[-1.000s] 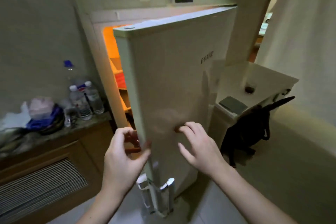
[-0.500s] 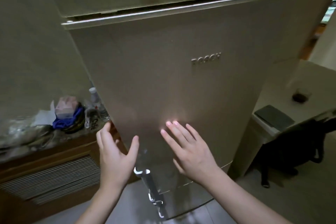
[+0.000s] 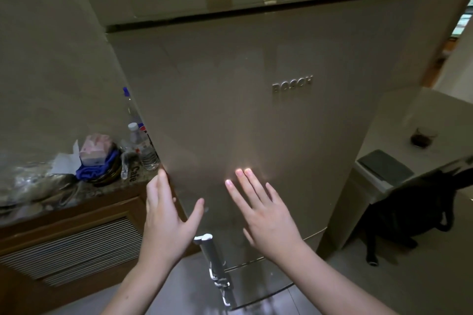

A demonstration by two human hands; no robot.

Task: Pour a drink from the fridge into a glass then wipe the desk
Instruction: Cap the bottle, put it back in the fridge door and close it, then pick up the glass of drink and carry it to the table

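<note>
Now, from my head camera, the tall beige metal fridge door [image 3: 256, 110] stands upright right in front of me, and my right hand [image 3: 263, 215] lies flat on it with fingers spread, holding nothing. My left hand [image 3: 166, 220] is open at the door's left edge, just above the long silver handle [image 3: 212, 258] that runs up and down. The small glass with dark drink [image 3: 422, 137] sits far right on the pale desk [image 3: 399, 120], nearer my right hand.

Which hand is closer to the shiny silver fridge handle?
Left. The left hand is just beside the silver metal handle, thumb nearly above it; the right hand lies flat on the door, farther right.
</note>
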